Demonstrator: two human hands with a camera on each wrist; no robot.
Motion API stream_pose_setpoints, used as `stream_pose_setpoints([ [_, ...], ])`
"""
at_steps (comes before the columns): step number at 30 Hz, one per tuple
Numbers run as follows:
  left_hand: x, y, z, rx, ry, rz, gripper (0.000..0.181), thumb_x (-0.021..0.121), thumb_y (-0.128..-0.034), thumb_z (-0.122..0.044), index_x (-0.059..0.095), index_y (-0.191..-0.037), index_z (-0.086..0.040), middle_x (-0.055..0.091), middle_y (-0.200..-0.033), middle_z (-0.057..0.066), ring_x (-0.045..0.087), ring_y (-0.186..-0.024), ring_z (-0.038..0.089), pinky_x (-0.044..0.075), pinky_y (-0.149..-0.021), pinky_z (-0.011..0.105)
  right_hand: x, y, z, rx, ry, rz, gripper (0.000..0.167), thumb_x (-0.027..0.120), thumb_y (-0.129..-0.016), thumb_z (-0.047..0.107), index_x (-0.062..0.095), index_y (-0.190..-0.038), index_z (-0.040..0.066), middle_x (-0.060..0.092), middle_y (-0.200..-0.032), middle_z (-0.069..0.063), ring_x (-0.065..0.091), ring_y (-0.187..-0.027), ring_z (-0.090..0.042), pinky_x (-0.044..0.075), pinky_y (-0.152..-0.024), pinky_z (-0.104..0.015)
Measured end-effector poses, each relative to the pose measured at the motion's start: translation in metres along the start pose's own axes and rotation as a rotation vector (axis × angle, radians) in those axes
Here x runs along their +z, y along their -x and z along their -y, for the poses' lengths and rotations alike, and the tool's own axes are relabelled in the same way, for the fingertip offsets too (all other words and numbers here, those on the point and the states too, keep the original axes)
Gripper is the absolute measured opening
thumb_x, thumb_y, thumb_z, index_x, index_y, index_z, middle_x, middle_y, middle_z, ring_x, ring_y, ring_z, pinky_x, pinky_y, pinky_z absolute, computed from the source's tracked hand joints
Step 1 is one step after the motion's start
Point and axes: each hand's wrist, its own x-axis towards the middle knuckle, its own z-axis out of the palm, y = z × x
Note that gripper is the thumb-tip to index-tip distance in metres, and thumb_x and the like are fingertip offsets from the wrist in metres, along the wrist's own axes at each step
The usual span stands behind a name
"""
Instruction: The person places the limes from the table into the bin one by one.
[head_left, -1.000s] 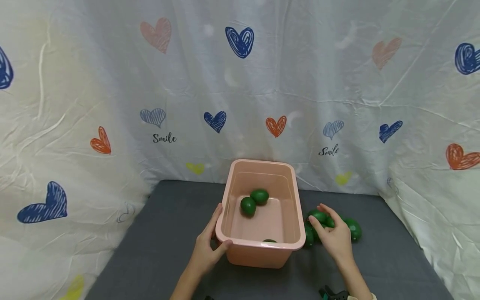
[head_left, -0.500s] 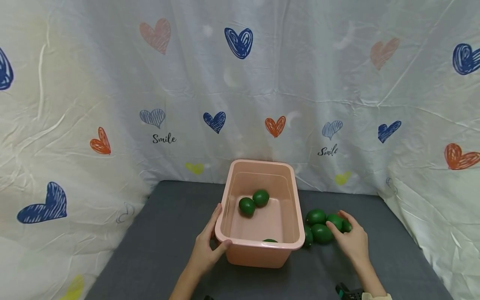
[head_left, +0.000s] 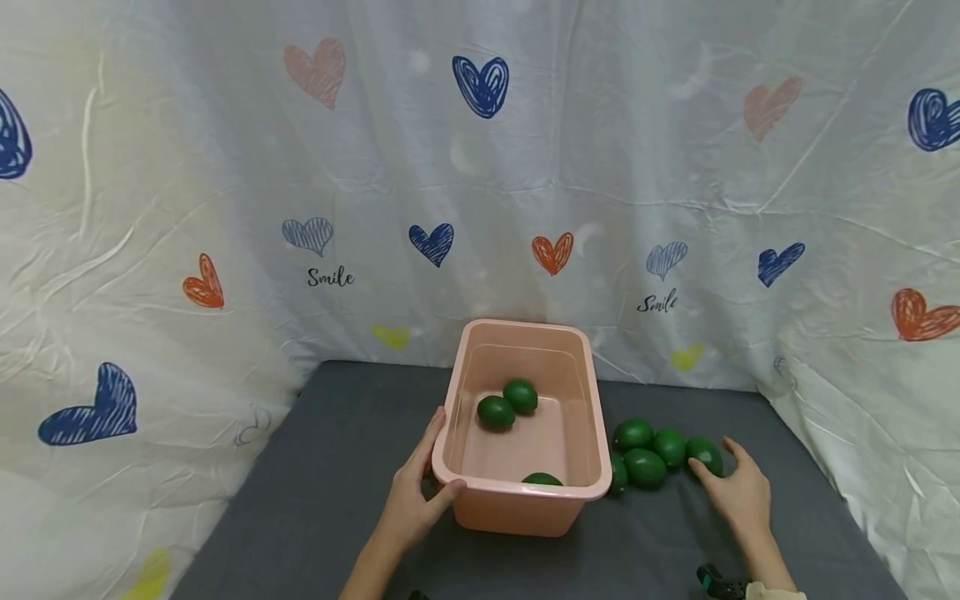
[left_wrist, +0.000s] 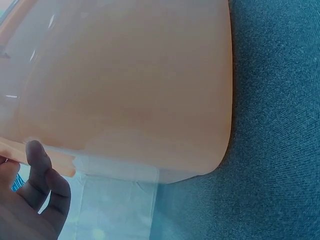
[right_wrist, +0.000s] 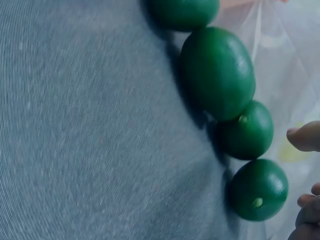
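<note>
A pink plastic bin (head_left: 495, 508) stands at mid-table, tilted or angled in view, with three green limes (head_left: 496, 412) inside. My left hand (head_left: 412, 496) grips its near left corner, thumb on the rim; in the left wrist view the fingers (left_wrist: 57, 192) lie by the rim. Right of the bin several more limes (head_left: 645, 468) lie close together. My right hand (head_left: 738, 492) is at the rightmost lime (head_left: 705, 456), thumb and fingers spread to either side of it. In the right wrist view the thumb (right_wrist: 305, 136) is apart from the limes; whether the fingers touch one I cannot tell.
A dark grey cloth (head_left: 337, 442) covers the table. Behind it hangs a white curtain (head_left: 375, 150) printed with hearts, close to the bin's far end. A black device (head_left: 720, 582) sits at the right wrist.
My right hand has moved rightward along the limes to the rightmost one. The limes inside the bin have shifted slightly. My left hand keeps its grip on the bin.
</note>
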Motion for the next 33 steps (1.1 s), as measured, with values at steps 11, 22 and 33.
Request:
stream_pose_setpoints([
  [11, 0.000, 0.002, 0.001, -0.007, -0.010, -0.006, 0.095, 0.082, -0.0911, -0.016, 0.030, -0.170, -0.023, 0.028, -0.175, 0.005, 0.030, -0.156, 0.015, 0.032, -0.116, 0.017, 0.010, -0.008, -0.021, 0.013, 0.035, 0.062, 0.082, 0.073, -0.097, 0.036, 0.041, -0.154, -0.014, 0.044, -0.151, -0.041, 0.049, -0.130, -0.061, 0.041, -0.107, -0.071],
  [22, 0.001, 0.002, 0.000, -0.011, -0.011, -0.011, 0.094, 0.081, -0.0916, -0.018, 0.029, -0.170, -0.023, 0.028, -0.175, -0.001, 0.031, -0.156, 0.013, 0.033, -0.115, 0.017, 0.014, -0.013, -0.025, 0.025, 0.032, 0.083, 0.081, 0.073, -0.098, 0.035, 0.041, -0.153, -0.015, 0.046, -0.146, -0.045, 0.052, -0.124, -0.062, 0.045, -0.102, -0.071],
  [33, 0.003, 0.001, 0.001, 0.003, 0.014, -0.015, 0.094, 0.082, -0.0913, -0.017, 0.030, -0.170, -0.024, 0.028, -0.175, 0.003, 0.030, -0.156, 0.011, 0.031, -0.116, 0.015, 0.016, -0.010, -0.024, 0.006, 0.037, 0.029, 0.075, 0.072, -0.099, 0.032, 0.044, -0.151, -0.013, 0.051, -0.142, -0.044, 0.056, -0.121, -0.061, 0.046, -0.100, -0.070],
])
